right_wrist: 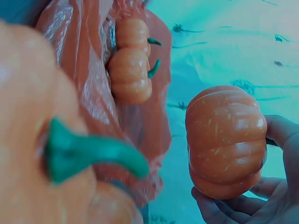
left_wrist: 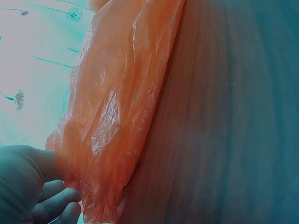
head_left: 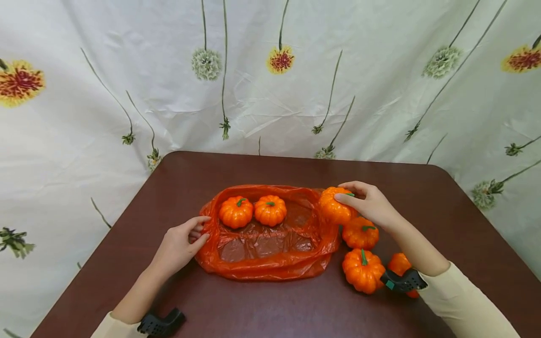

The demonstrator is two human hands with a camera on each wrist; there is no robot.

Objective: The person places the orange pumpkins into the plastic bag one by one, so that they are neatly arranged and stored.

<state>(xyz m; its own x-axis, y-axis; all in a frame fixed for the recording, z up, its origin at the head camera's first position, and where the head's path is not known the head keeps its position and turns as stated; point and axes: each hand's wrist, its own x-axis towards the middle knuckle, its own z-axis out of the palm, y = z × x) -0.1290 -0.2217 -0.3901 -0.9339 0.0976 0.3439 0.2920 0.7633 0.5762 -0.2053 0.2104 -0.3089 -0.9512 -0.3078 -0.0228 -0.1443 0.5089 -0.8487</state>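
Observation:
An orange-red plastic bag [head_left: 270, 271] lies spread on the table with its mouth facing up. Two small orange pumpkins with green stems, a left one [head_left: 235, 212] and a right one [head_left: 270, 210], sit inside along its far side. My left hand [head_left: 181, 239] pinches the bag's left edge; in the left wrist view the thin plastic [left_wrist: 107, 116] runs between thumb and fingers. Over the bag's right rim, my right hand [head_left: 372, 204] grips another pumpkin [head_left: 334, 206] between thumb and fingers. The right wrist view shows that held pumpkin [right_wrist: 226, 142] from its side.
Right of the bag stand more pumpkins: one [head_left: 360, 233] just under the right hand, one [head_left: 363, 271] nearer the front, and one [head_left: 399, 264] partly hidden by the right wrist. The dark brown table [head_left: 262, 310] ends at a flower-print cloth [head_left: 270, 94] behind.

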